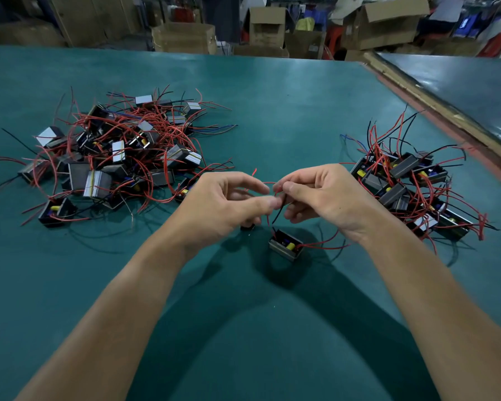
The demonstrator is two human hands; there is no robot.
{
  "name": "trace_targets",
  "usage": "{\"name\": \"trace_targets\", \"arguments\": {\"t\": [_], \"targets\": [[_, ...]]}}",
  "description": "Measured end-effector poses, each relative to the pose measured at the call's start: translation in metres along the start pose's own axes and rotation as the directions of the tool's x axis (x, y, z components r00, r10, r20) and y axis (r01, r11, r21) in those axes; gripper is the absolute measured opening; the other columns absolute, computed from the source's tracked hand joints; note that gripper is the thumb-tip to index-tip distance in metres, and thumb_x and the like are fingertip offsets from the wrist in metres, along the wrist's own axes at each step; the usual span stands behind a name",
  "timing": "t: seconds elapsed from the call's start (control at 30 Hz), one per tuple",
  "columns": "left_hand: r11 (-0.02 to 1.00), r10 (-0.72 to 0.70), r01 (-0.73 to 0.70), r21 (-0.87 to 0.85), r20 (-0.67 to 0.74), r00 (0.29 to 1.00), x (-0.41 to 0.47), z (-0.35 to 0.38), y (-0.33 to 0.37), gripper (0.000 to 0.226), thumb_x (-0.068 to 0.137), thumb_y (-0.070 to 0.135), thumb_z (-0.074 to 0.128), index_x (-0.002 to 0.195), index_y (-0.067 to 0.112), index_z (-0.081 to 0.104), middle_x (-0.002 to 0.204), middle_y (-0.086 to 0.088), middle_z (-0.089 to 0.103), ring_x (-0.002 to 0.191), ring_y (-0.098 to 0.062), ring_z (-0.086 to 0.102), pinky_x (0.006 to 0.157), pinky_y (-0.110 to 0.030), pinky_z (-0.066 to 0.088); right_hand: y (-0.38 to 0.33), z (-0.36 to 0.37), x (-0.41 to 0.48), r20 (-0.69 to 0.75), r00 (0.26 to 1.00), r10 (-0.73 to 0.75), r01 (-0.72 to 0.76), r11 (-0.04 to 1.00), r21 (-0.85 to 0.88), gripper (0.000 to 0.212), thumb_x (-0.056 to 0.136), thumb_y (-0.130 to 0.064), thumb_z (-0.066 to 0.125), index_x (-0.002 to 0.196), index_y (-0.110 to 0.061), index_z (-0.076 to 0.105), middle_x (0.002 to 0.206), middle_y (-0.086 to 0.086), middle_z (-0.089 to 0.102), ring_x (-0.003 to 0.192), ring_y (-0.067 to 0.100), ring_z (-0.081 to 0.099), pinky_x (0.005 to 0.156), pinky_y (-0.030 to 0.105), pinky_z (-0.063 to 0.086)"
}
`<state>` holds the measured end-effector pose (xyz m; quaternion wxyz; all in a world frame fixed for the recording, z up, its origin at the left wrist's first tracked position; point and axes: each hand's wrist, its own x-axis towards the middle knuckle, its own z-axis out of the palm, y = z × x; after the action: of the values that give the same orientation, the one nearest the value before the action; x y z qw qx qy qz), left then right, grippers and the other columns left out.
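A small black box module with a yellow part inside hangs just above the green table, dangling from its red and black wires. My left hand and my right hand meet above it, each pinching those wires between thumb and fingertips. More red and black leads trail from the module to the right, under my right wrist. A small dark object under my left hand is mostly hidden.
A big tangled heap of similar modules with red wires lies at the left. A smaller pile of modules sits at the right, near the table's edge. Cardboard boxes stand beyond the far edge.
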<state>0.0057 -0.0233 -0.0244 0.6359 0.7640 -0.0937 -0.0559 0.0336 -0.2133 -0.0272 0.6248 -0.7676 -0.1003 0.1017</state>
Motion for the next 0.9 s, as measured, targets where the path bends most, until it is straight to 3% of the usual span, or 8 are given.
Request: {"name": "trace_targets", "arguments": {"t": [0.1, 0.2, 0.33, 0.5, 0.6, 0.77, 0.83, 0.9], "targets": [[0.997, -0.05, 0.048, -0.064, -0.032, 0.998, 0.001, -0.003, 0.004, 0.013, 0.092, 0.024, 0.062, 0.09, 0.013, 0.07, 0.084, -0.011, 0.076, 0.067, -0.018, 0.066, 0.072, -0.029, 0.058, -0.003, 0.0, -0.001, 0.005, 1.0, 0.01, -0.01, 0.999, -0.034, 0.021, 0.101, -0.008, 0.052, 0.091, -0.008, 0.071, 0.068, 0.002, 0.072, 0.049, 0.01, 0.06, 0.051, 0.02, 0.053], [0.995, -0.09, 0.088, -0.052, -0.052, 0.995, 0.004, -0.006, 0.003, 0.023, 0.098, 0.007, 0.047, 0.094, 0.01, 0.069, 0.084, -0.009, 0.076, 0.07, -0.018, 0.069, 0.074, -0.03, 0.059, -0.004, 0.003, -0.002, 0.016, 1.0, 0.023, -0.021, 0.997, -0.067, 0.023, 0.102, -0.011, 0.052, 0.09, -0.009, 0.071, 0.067, 0.005, 0.072, 0.048, 0.011, 0.058, 0.051, 0.023, 0.052], [0.986, -0.008, 0.019, 0.163, -0.066, 0.998, 0.002, -0.004, -0.003, 0.036, 0.086, -0.017, 0.048, 0.089, 0.012, 0.069, 0.08, -0.005, 0.075, 0.075, -0.017, 0.067, 0.069, -0.026, 0.055, -0.003, 0.005, -0.003, 0.024, 0.999, 0.03, -0.027, 0.994, -0.107, 0.022, 0.103, -0.012, 0.05, 0.093, -0.01, 0.07, 0.069, 0.006, 0.074, 0.049, 0.012, 0.059, 0.053, 0.024, 0.053], [0.921, 0.033, -0.031, 0.387, 0.003, 0.999, 0.003, -0.004, -0.009, 0.015, 0.082, 0.001, 0.071, 0.091, 0.012, 0.075, 0.085, 0.0, 0.075, 0.084, -0.021, 0.069, 0.086, -0.034, 0.054, 0.001, 0.005, -0.001, 0.015, 1.0, 0.004, -0.002, 0.989, -0.145, 0.027, 0.102, -0.013, 0.052, 0.084, -0.016, 0.071, 0.071, -0.001, 0.075, 0.061, 0.011, 0.067, 0.055, 0.022, 0.055], [0.843, 0.1, -0.085, 0.531, 0.001, 0.995, 0.002, -0.004, -0.01, 0.013, 0.082, 0.012, 0.074, 0.083, 0.025, 0.077, 0.075, 0.007, 0.072, 0.078, -0.012, 0.066, 0.081, -0.027, 0.051, 0.004, 0.006, 0.001, 0.041, 0.999, 0.015, -0.008, 0.986, -0.167, 0.028, 0.103, -0.014, 0.049, 0.081, -0.016, 0.067, 0.072, 0.001, 0.076, 0.067, 0.01, 0.072, 0.059, 0.023, 0.057], [0.768, 0.14, -0.079, 0.636, -0.046, 0.989, 0.005, -0.006, -0.017, 0.012, 0.081, 0.017, 0.075, 0.079, 0.029, 0.077, 0.058, 0.018, 0.064, 0.058, 0.004, 0.058, 0.06, -0.011, 0.041, 0.007, 0.006, 0.002, 0.139, 0.988, 0.059, -0.024, 0.97, -0.244, 0.035, 0.105, -0.018, 0.045, 0.076, -0.021, 0.065, 0.075, 0.008, 0.076, 0.073, 0.019, 0.073, 0.078, 0.038, 0.057], [0.767, 0.144, -0.052, 0.639, -0.092, 0.985, 0.006, -0.008, -0.019, 0.012, 0.082, 0.018, 0.074, 0.08, 0.03, 0.077, 0.058, 0.023, 0.064, 0.06, 0.006, 0.06, 0.059, -0.008, 0.04, 0.007, 0.007, 0.0, 0.208, 0.973, 0.098, -0.055, 0.978, -0.201, 0.032, 0.107, -0.016, 0.04, 0.082, -0.015, 0.061, 0.075, 0.012, 0.076, 0.073, 0.022, 0.075, 0.071, 0.031, 0.059], [0.787, 0.133, -0.028, 0.616, -0.125, 0.983, 0.008, -0.011, -0.021, 0.01, 0.082, 0.019, 0.075, 0.082, 0.028, 0.078, 0.067, 0.018, 0.071, 0.067, 0.001, 0.066, 0.068, -0.016, 0.05, 0.006, 0.008, -0.001, 0.237, 0.965, 0.116, -0.061, 0.972, -0.228, 0.03, 0.107, -0.016, 0.04, 0.084, -0.012, 0.059, 0.072, 0.01, 0.075, 0.069, 0.021, 0.075, 0.064, 0.024, 0.057]]}}
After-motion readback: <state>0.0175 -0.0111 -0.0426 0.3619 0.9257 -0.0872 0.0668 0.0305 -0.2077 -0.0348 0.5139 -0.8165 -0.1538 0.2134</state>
